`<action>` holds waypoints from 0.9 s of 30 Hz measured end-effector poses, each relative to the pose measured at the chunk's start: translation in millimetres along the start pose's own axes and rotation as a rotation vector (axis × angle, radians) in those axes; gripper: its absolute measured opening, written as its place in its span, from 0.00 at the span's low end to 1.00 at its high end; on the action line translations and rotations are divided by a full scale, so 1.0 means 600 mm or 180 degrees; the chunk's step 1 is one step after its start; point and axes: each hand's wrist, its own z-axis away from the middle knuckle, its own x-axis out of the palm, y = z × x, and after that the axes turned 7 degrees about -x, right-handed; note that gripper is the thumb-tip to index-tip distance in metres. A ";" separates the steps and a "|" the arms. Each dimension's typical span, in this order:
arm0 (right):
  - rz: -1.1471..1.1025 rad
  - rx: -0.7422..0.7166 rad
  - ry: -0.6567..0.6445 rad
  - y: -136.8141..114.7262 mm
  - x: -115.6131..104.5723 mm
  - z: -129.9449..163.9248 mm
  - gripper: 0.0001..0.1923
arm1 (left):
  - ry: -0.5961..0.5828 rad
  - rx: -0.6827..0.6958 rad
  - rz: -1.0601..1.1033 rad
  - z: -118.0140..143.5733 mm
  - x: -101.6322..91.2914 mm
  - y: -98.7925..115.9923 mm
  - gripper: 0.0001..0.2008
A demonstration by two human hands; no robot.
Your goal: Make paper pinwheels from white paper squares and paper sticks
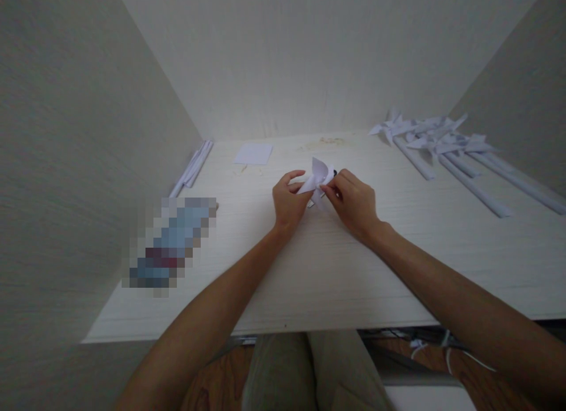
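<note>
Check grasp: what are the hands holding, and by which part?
Both hands hold one folded white paper piece above the table: left hand pinches its lower left flap, right hand its right underside. Exact fingertip contact is too small to tell.

Pinwheels [446,145] right, rolled sticks [194,166] left

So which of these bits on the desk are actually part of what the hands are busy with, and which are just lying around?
In hand:
- folded white paper piece, pinched between the left hand and the right hand

Lying about:
- finished paper pinwheels on rolled sticks, far right
- spare rolled paper sticks, far left
- flat square paper sheet
- blurred-out object by the left wall
</note>
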 end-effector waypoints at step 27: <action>-0.0680 0.0328 0.0328 0.015 0.016 0.005 0.07 | -0.0503 0.0395 -0.0184 0.010 0.005 -0.001 0.22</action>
